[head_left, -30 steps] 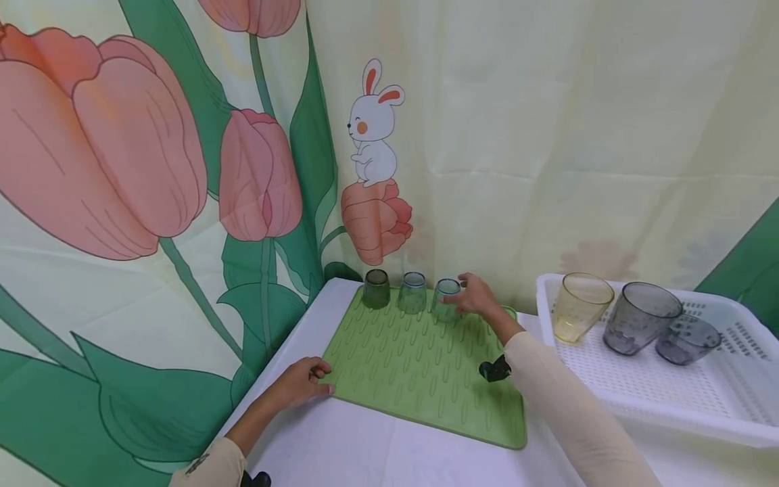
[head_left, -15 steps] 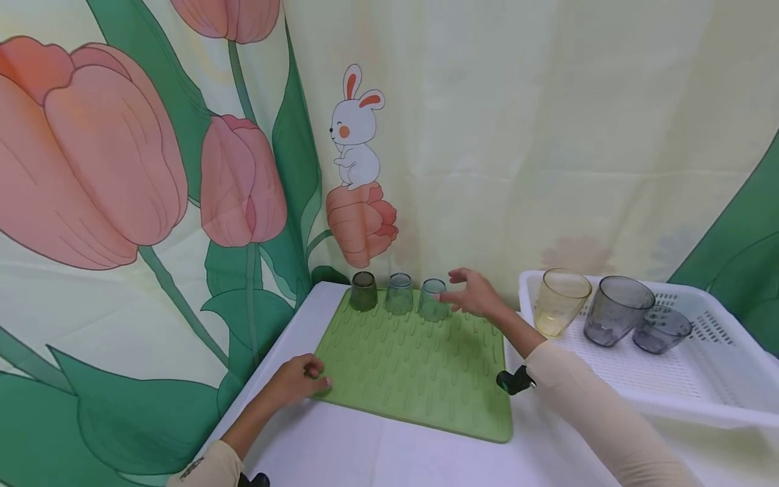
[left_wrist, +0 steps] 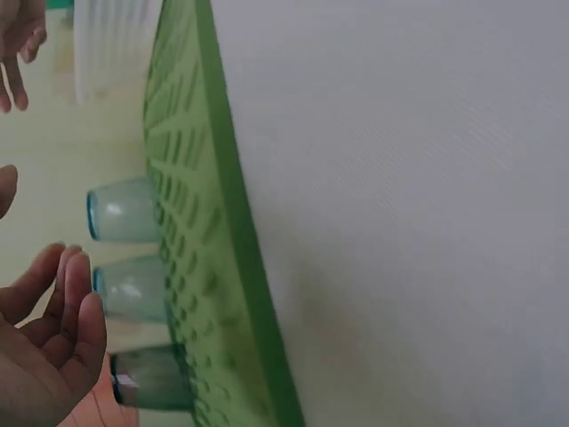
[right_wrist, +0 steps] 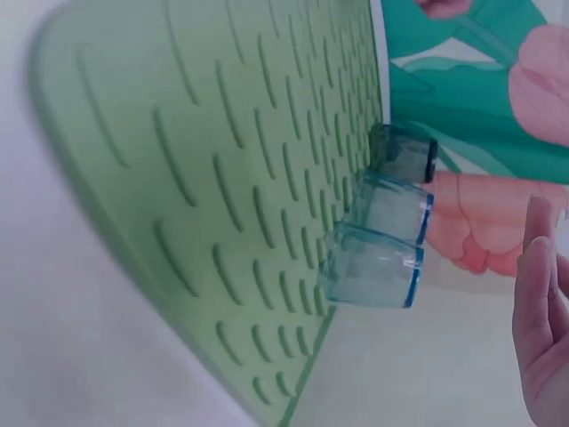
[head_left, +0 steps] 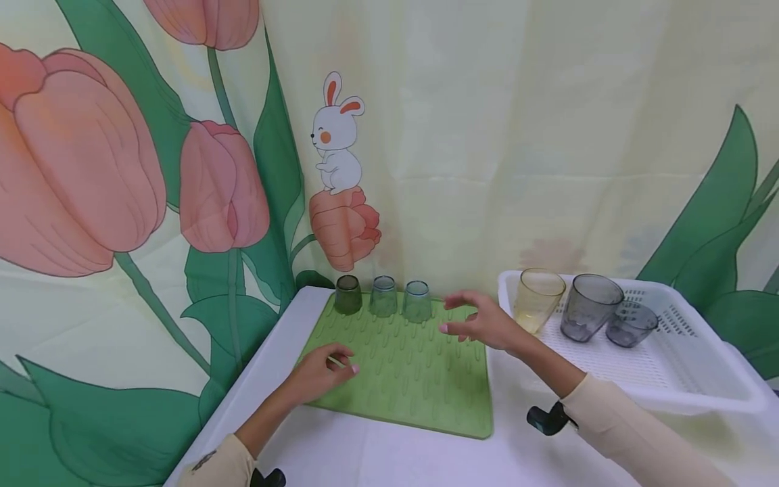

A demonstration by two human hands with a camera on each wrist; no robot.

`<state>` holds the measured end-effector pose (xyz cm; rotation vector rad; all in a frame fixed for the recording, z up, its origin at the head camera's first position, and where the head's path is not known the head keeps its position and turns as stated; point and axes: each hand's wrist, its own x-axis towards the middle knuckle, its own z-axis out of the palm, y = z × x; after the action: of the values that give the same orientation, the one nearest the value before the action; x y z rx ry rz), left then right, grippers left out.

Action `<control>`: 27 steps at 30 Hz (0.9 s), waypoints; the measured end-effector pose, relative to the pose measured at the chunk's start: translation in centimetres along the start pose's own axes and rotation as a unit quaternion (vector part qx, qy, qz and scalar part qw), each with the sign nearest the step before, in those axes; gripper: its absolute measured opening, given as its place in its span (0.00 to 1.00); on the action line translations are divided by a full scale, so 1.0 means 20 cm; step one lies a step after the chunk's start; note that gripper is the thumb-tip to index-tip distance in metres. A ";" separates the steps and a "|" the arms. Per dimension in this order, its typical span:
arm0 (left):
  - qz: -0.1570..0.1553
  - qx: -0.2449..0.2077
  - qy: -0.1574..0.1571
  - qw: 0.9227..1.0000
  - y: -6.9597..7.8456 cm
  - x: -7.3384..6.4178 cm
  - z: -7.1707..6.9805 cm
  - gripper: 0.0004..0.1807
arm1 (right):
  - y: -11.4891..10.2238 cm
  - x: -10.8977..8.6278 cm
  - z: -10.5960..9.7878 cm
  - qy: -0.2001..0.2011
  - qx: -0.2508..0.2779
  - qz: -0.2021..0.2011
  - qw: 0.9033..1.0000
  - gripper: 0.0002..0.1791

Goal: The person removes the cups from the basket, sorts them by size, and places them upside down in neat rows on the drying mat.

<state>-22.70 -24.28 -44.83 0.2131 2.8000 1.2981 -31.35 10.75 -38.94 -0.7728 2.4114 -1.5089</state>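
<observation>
Along the back edge of a green ridged mat [head_left: 402, 385] three glasses stand upside down in a row. At the left is a dark grey-green glass [head_left: 348, 295], in the middle a bluish-green glass [head_left: 383, 297], and at the right another bluish-green glass [head_left: 416, 302]. My right hand [head_left: 487, 323] hovers over the mat's right side, apart from the nearest glass, fingers spread and holding nothing. Above the mat's left part is my left hand [head_left: 322, 372], its fingers loosely bent around nothing. Both hands also show beside the glasses in the wrist views.
To the right stands a white perforated basket [head_left: 688, 399]. Inside it lean a yellow glass [head_left: 538, 301], a tall grey glass [head_left: 590, 308] and a short grey glass [head_left: 631, 325]. A printed curtain [head_left: 450, 169] hangs right behind the mat, over a white-covered table [head_left: 389, 460].
My right hand has drawn back from the rightmost glass, toward the basket and nearer me. My left hand has left the mat's front-left corner and moved in over it. The view has turned right.
</observation>
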 end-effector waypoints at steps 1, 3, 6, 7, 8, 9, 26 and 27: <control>0.009 -0.005 -0.002 1.000 0.02 0.01 0.01 0.22 | 0.00 -0.02 0.00 -0.002 0.004 -0.001 1.000 0.34; 0.027 -0.011 -0.009 1.000 0.06 0.02 0.04 0.21 | 0.00 -0.06 -0.01 -0.008 0.010 -0.007 1.000 0.34; 0.048 -0.026 -0.015 0.998 0.13 0.03 0.07 0.23 | 0.01 -0.11 -0.02 -0.019 0.022 -0.022 0.999 0.33; 0.055 -0.033 -0.018 0.998 0.15 0.04 0.08 0.23 | 0.01 -0.13 -0.02 -0.023 0.027 -0.027 0.999 0.33; 0.061 -0.038 -0.020 0.997 0.18 0.04 0.09 0.24 | 0.01 -0.15 -0.03 -0.028 0.030 -0.031 0.999 0.32; 0.067 -0.043 -0.022 0.997 0.20 0.05 0.10 0.24 | 0.01 -0.17 -0.04 -0.032 0.031 -0.035 0.998 0.32; 0.137 -0.078 -0.079 0.984 0.44 0.16 0.23 0.25 | 0.18 -0.52 -0.40 0.036 0.041 -0.157 0.986 0.18; 0.136 -0.079 -0.080 0.984 0.45 0.17 0.24 0.25 | 0.20 -0.53 -0.44 0.065 0.037 -0.159 0.985 0.17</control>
<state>-24.56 -14.39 -40.97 0.6805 2.5868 1.4731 -27.35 24.48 -39.50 -1.1188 2.3919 -1.8047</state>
